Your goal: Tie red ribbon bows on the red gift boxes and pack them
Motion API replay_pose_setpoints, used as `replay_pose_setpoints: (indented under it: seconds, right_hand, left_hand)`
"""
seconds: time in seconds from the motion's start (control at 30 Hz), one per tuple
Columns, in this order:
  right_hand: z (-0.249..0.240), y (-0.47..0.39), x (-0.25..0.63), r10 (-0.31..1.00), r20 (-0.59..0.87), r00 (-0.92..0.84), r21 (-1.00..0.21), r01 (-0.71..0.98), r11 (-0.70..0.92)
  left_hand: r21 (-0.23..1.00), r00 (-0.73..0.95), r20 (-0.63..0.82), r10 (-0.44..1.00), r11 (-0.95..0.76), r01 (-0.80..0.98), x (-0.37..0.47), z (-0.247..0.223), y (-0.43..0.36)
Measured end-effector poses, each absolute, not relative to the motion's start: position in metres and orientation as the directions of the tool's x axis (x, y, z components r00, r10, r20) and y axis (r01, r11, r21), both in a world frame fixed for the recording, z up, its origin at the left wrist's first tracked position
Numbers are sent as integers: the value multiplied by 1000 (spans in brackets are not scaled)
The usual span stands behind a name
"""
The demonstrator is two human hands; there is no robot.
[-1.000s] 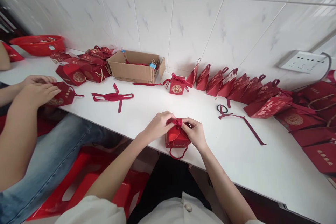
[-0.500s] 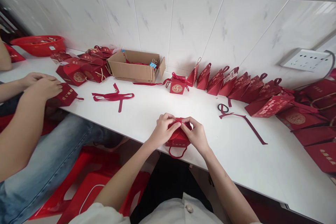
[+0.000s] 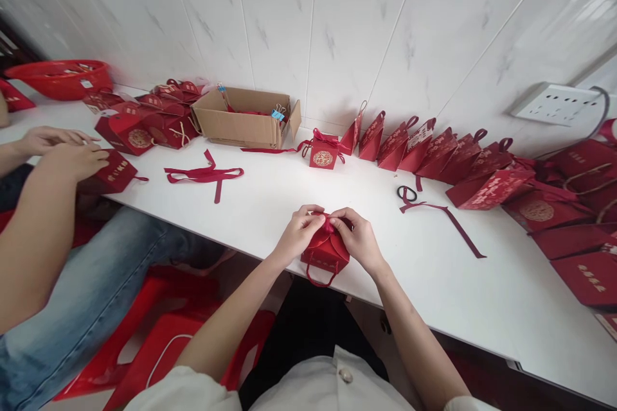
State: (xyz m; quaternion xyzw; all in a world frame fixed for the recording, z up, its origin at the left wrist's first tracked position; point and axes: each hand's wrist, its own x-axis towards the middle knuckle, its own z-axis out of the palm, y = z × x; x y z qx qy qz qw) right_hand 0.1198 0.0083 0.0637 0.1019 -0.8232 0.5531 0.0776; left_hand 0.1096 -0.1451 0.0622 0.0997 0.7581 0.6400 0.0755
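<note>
Thumbs have eased slightly apart, my left hand (image 3: 297, 236) and right hand (image 3: 360, 239) pinching gathered ribbon (image 3: 328, 227) atop the red box (image 3: 325, 257), flaps closed, at the near edge of the table (image 3: 419, 257), bow's completion unclear.

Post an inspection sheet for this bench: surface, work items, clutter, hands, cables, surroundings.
Surface: white table, against a tiled wall.
Work items: red box near the front edge, cord handle toward the wearer; row of red boxes along the wall.
Clutter: loose ribbon left and right, black ring, open cardboard box with blue clip.
Hands: left hand and right hand pinch the bow ribbon.
Cables: dark cable by the power strip.
Surroundings: co-worker's hands on another box; red stool below.
</note>
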Motion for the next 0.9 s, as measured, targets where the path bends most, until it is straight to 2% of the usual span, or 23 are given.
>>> replay_pose_setpoints:
  seconds: [0.07,0.17,0.23,0.37,0.53,0.67,0.9]
  right_hand:
    - [61,9,121,-54,286,-957,-882,-285,376]
    - [59,14,126,-6,445,-895,-805,-403,435]
    - [59,18,132,-50,531,-846,-726,-485,488]
    - [60,21,139,-174,574,-800,-629,-567,532]
    - [55,16,135,-94,619,-779,-611,-554,565]
    - [52,13,133,-53,641,-766,-608,-548,575]
    - [55,13,132,-21,557,-831,-727,-499,473]
  left_hand:
    - [991,-972,2,234,127,33,111,61,-144]
    - [999,-976,-24,218,39,-16,112,60,-142]
    - [999,-977,-46,208,9,-46,113,59,-141]
    - [997,-972,-66,225,-22,-73,114,61,-141]
    - [993,-959,-70,276,-74,-93,114,64,-142]
    - [998,-967,-32,254,-43,-44,115,60,-143]
    - [996,-990,55,130,62,63,120,56,-142]
